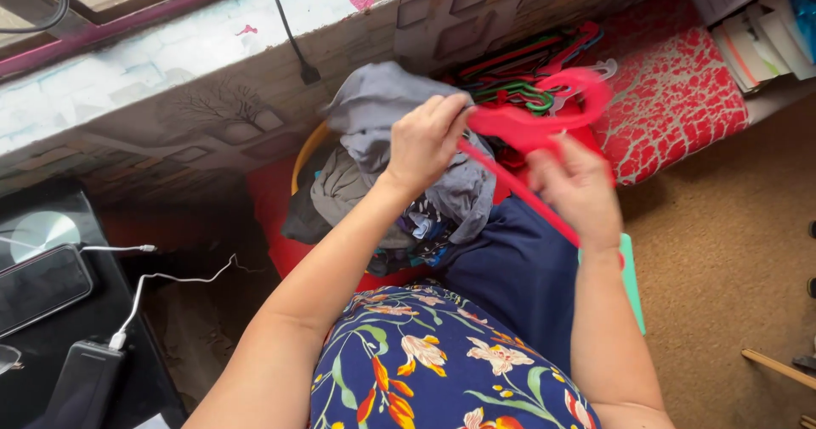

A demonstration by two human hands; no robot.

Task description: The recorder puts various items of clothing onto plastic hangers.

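The left hand (423,140) pinches one end of a red hanger (531,123) and a bit of grey cloth (382,106). The right hand (578,187) is blurred; it seems closed on the hanger's long bar, but that is hard to tell. The hanger is up in the air between both hands, over a pile of clothes (382,200) in a red tub (276,217). Its hook could catch on the tangled hangers (518,76) just behind. The grey cloth could slip back onto the pile.
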